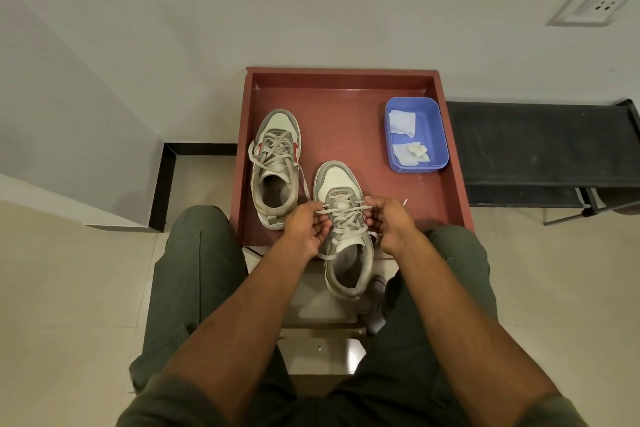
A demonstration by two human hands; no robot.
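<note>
1. Left hand (304, 229) and right hand (391, 222): fingers curled, each pinching the laces (346, 215) from its own side of the near shoe (346, 246).
2. Near shoe: toe on the tray (346, 121), heel overhanging the tray's near edge, between the person's knees.
3. Second shoe (275, 166): on the tray's left side, farther in, laces slack and spilling over its sides.
4. Blue container (417, 168): at the tray's right side, holding white cloths (401, 123).
5. Progress, as judged: the near shoe's laces cross through every visible row, yet no knot or bow shows. The lacing appears to be mid-adjustment. Snugging and tying remain, and the second shoe looks untouched.
</note>
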